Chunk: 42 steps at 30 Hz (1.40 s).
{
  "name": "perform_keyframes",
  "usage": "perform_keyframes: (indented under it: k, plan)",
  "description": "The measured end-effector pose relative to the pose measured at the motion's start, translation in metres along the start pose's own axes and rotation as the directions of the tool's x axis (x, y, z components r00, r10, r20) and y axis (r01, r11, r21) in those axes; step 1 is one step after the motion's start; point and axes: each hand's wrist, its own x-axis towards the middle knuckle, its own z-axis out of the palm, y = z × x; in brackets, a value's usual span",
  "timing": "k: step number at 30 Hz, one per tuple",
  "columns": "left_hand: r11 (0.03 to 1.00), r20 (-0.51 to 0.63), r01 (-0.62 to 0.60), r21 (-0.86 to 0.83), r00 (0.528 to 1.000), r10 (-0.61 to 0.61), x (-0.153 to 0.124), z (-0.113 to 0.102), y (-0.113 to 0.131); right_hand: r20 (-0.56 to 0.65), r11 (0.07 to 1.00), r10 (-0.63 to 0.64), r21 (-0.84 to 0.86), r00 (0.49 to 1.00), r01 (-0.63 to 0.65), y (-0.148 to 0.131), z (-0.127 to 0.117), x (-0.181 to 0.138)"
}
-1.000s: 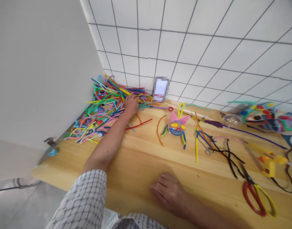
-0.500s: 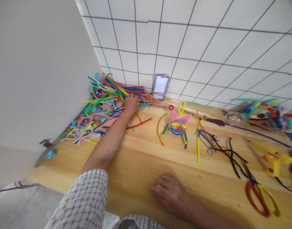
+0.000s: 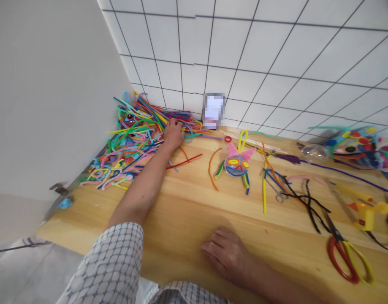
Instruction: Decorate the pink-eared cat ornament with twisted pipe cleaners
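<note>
My left hand (image 3: 174, 135) reaches into the heap of colourful pipe cleaners (image 3: 139, 139) at the back left; its fingers bend closed on some of them, fingertips hidden. Resting on the wooden table (image 3: 168, 236) near its front edge, my right hand (image 3: 223, 253) is curled closed, with nothing visible in it. Between and beyond the hands lies a small mask-like figure (image 3: 237, 164) with pink pointed ears, yellow eyes, a yellow loop on top and two dangling striped strips. An orange pipe cleaner (image 3: 210, 169) curves to its left, and a red one (image 3: 187, 161) lies nearer my left hand.
Against the tiled wall leans a blurred phone (image 3: 213, 110). On the right are red-and-yellow-handled scissors (image 3: 342, 249), a yellow glue gun (image 3: 364, 211), black pipe cleaners (image 3: 307, 202), a clear plastic dome (image 3: 314, 153) and a colourful decorated piece (image 3: 352, 147). A grey panel (image 3: 54, 93) borders the left side.
The view has shifted slightly. My left hand stays at the pipe cleaner heap with its fingers a little differently bent; my right hand has barely moved.
</note>
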Motion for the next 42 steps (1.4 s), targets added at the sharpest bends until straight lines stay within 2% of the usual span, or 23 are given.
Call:
perform_keyframes:
  k: [8,13,18,25,31,36,42]
  plan:
    - [0.998,0.038,-0.064,-0.016,0.997,0.064,0.001,0.004,-0.003,-0.02,1.0,-0.002,0.011,1.0,0.002,0.0,0.001,0.0]
    - [1.0,0.017,-0.009,-0.012,1.0,0.009,0.001,0.001,0.0,0.021,1.0,0.009,0.013,1.0,-0.009,0.002,0.002,-0.004]
    - [1.0,0.06,-0.03,-0.005,0.998,0.03,-0.001,-0.001,0.002,0.023,1.0,0.012,0.019,1.0,-0.013,0.002,0.001,-0.003]
    - [0.999,0.005,-0.04,-0.031,0.999,0.04,0.0,0.004,-0.001,0.0,1.0,-0.004,0.023,1.0,0.004,-0.001,-0.004,0.004]
    - [0.993,0.025,-0.091,-0.069,0.995,0.093,0.002,0.009,-0.004,-0.007,1.0,-0.01,0.0,1.0,0.01,0.0,-0.003,0.004]
    - [0.993,-0.008,-0.057,-0.107,0.998,0.057,0.002,0.011,-0.004,0.019,0.999,-0.028,-0.025,0.999,0.029,0.003,0.002,-0.001]
    - [0.997,0.009,-0.029,-0.072,1.0,0.03,-0.001,0.006,-0.001,0.041,0.998,-0.033,-0.045,0.999,0.035,0.004,0.004,-0.005]
